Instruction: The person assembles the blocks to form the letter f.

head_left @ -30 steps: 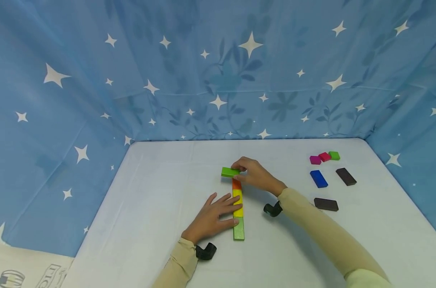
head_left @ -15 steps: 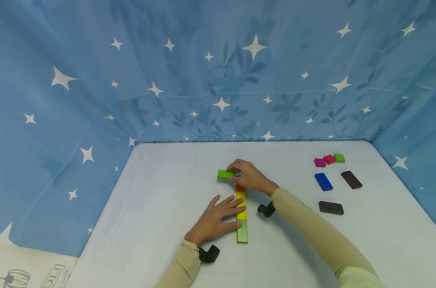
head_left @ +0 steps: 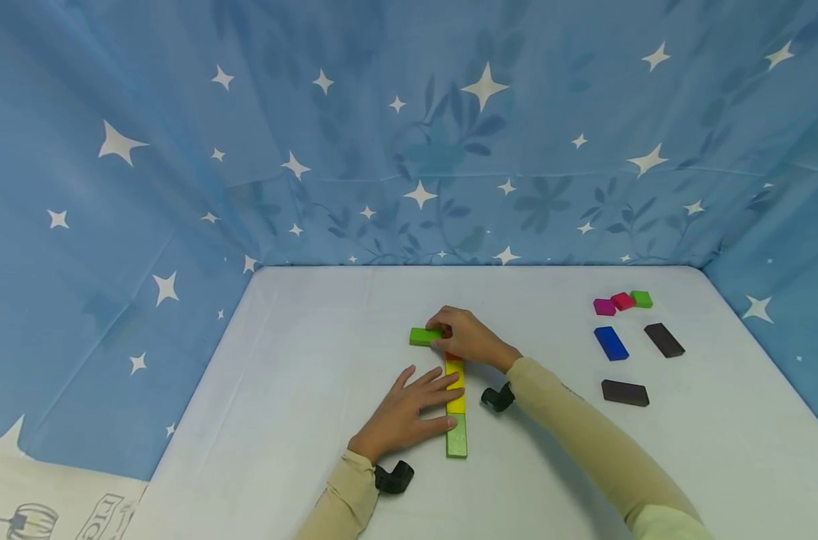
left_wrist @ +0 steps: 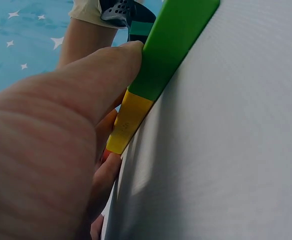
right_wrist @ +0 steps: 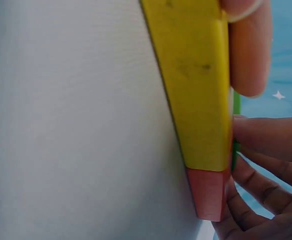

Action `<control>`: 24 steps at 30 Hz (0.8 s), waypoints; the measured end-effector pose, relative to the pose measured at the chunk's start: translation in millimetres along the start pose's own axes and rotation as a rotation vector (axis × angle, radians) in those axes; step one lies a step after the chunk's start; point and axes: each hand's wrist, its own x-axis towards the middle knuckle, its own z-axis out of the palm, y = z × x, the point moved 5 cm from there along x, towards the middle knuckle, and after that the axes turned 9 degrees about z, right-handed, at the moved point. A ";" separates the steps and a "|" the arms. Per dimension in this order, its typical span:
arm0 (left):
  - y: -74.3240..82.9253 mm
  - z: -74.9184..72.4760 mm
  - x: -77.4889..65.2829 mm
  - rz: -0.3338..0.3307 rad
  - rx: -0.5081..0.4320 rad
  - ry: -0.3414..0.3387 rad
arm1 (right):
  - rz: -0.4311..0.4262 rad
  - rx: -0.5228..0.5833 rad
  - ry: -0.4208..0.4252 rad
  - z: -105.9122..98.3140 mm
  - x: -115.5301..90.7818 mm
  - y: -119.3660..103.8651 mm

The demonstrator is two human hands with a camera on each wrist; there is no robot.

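Note:
A row of blocks runs away from the person down the table: a light green block (head_left: 456, 441) nearest, a yellow block (head_left: 455, 406) in the middle, a red-orange block (head_left: 453, 357) at the far end. The left hand (head_left: 409, 412), fingers spread, rests on the row; its thumb touches the light green block and its fingertips lie over the yellow one. At the far end the right hand (head_left: 473, 337) pinches the right end of a bright green block (head_left: 424, 337), which points left across the row. The right fingers partly hide the red-orange block.
On the right of the white table (head_left: 301, 345) lie a blue block (head_left: 611, 343), a dark block (head_left: 664, 340) and another dark block (head_left: 625, 393). Behind them sit small purple (head_left: 604, 307), red (head_left: 623, 301) and green (head_left: 642, 299) blocks. A blue star-patterned curtain (head_left: 382, 135) hangs beyond the table's far edge.
The right hand has shifted the bright green block a little left and nearer relative to the row, covering more of the red-orange block. The left hand stays on the row. The head view shifts slightly.

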 end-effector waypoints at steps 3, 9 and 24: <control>0.5 -0.4 0.2 -0.001 0.002 -0.003 | 0.018 -0.020 -0.024 0.4 0.2 -0.4; -0.2 0.3 0.6 -0.001 0.009 -0.005 | 0.017 -0.031 -0.065 -0.5 0.9 -1.9; 0.5 -0.4 0.8 0.012 0.021 0.002 | 0.026 -0.038 -0.071 -1.0 0.9 0.2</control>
